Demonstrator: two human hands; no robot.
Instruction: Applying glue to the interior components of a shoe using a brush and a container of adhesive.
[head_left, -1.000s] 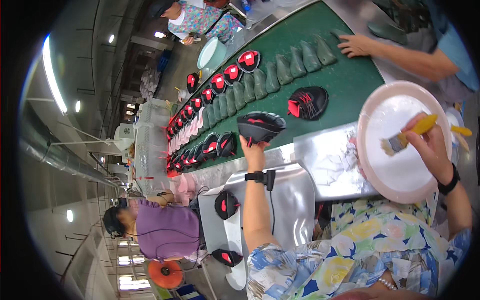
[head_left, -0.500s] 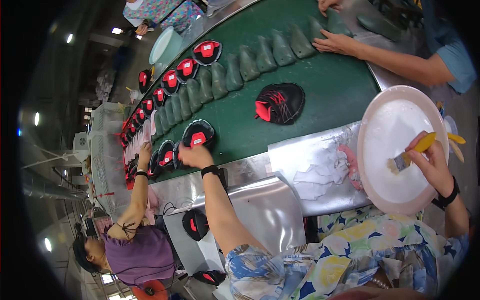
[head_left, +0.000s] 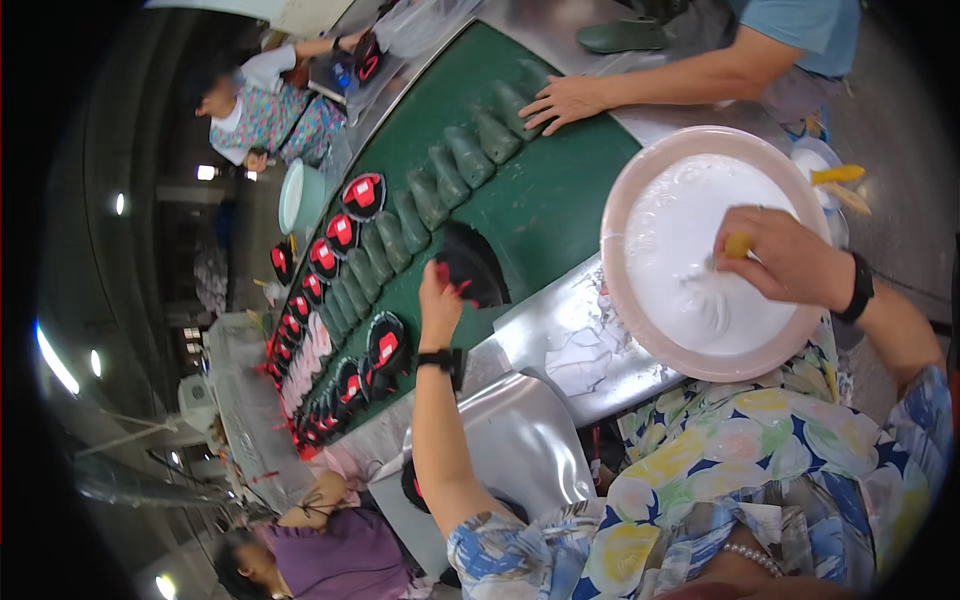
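Note:
My left hand (head_left: 438,308) pinches the red-lined opening of a black shoe upper (head_left: 478,262) with red laces, over the green belt (head_left: 550,215). Motion blurs the upper. Inside a pink basin (head_left: 613,260) of white liquid (head_left: 680,215), my right hand (head_left: 785,255) is closed round a brush (head_left: 739,244). Only the yellow end of its handle shows; the bristles are hidden. Dark green shoe lasts (head_left: 465,155) stand in a row beyond my left hand. Black uppers with red linings (head_left: 387,345) lie along the belt's near edge.
A co-worker's hand (head_left: 565,102) reaches onto the belt's far right end, beside the lasts. Crumpled white scraps (head_left: 580,360) lie on the metal ledge near the basin. A person in purple (head_left: 335,555) sits at lower left. More yellow-handled brushes (head_left: 838,174) rest right of the basin.
My left hand has left the near row of uppers and taken hold of the laced upper on the belt. My right hand has lowered the brush into the liquid. The whole view has shifted.

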